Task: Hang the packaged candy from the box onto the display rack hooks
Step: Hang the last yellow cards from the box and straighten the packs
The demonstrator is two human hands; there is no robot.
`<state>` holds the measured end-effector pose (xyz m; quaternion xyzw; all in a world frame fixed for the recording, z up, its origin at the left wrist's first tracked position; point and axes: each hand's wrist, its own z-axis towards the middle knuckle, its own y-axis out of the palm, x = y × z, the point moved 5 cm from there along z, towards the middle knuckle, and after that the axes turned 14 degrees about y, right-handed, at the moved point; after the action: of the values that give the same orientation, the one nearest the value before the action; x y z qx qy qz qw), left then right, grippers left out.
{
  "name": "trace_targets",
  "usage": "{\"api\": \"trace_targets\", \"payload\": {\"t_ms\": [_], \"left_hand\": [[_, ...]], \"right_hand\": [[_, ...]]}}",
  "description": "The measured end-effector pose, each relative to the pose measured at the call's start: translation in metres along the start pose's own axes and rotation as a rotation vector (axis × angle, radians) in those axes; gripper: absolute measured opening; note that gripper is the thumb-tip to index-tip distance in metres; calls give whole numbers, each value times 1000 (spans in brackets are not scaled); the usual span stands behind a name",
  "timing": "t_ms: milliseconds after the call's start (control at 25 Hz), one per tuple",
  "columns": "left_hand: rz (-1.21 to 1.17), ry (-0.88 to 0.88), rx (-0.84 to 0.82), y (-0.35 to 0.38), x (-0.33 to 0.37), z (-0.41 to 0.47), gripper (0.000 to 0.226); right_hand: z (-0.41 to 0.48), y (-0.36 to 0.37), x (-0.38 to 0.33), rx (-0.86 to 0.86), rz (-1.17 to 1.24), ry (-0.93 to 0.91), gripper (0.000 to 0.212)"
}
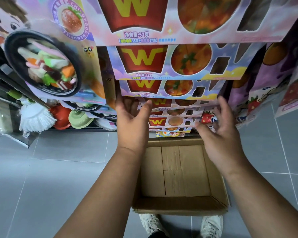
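- forearms [100, 194] sit closest, both stretched out over the cardboard box [215, 182].
- left hand [132, 122]: fingers straight and spread, gripping nothing, thumb lying against the left edge of the low candy pack [179, 105].
- right hand [220, 126]: fingers wide and loose too, just beside that pack's right edge. can't tell if they actually touch it.
- that pack hangs in a column of the same packs [162, 61], overlapping like shingles, with more below it. the hooks are hidden behind the cards.
- box bottom looks bare from here, so i'd guess this is the tidy-up bit: squaring the last pack.
- tip: steady both side edges with flat fingers, nudge it level, and feel that the hang hole sits fully on its hook. no yanking, the overlapping neighbours could slide off.
- further out: mop [34, 119] off left, grey tile floor [58, 177], shoes [151, 224] at the bottom.
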<state>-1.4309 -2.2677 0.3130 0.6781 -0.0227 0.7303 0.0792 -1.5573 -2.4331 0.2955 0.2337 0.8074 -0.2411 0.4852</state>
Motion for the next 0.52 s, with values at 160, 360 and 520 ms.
{"api": "trace_targets", "payload": {"t_ms": [160, 360, 520], "left_hand": [[-55, 23, 7, 1, 1, -2, 71], [1, -4, -31, 0, -5, -4, 73], [-16, 2, -7, -2, -1, -10, 67]], "right_hand": [[7, -2, 6, -9, 30, 13, 72], [10, -1, 7, -8, 43, -19, 63], [12, -3, 5, 41, 20, -32, 59]]}}
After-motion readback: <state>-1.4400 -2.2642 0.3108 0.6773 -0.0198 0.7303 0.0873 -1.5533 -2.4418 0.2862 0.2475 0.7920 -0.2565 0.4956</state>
